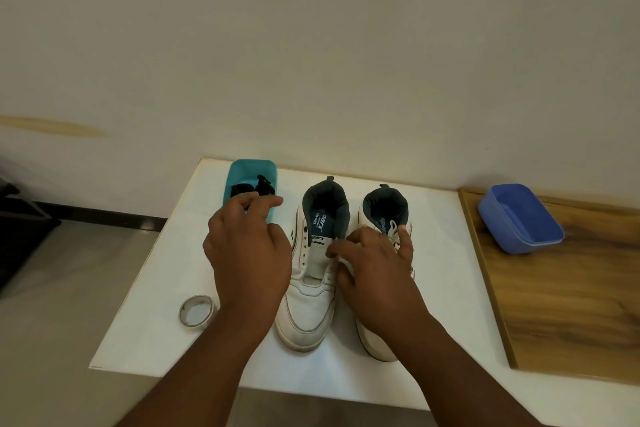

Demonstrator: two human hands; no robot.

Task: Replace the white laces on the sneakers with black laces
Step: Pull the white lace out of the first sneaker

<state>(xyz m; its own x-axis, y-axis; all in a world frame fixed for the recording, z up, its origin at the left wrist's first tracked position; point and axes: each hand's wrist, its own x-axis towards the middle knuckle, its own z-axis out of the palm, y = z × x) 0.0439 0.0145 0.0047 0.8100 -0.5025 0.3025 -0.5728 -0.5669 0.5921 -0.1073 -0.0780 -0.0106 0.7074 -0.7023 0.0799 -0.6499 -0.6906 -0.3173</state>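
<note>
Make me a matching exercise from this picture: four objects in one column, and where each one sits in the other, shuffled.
Objects:
1. teal tub
2. blue tub
3. tape roll
4. left sneaker

Places:
A. on the wooden board
B. between the two hands
C. far left of the white table, holding the black laces
D. near left table edge

Pairs: 1-C, 2-A, 3-D, 4-B

Soft, even indoor light here, a touch warm and dim, and the wall (311, 28) reads as a flat beige-grey. No hard glare anywhere. The white desk (145, 322) is the brightest patch, nearly washed out along its near edge. Shadows are faint and diffuse, just a soft one under the hands (247, 250). Wide-angle bending shows: the desk edges splay outward toward the corners. Detail is a little soft throughout, and the far left edge sinks into near black.
</note>
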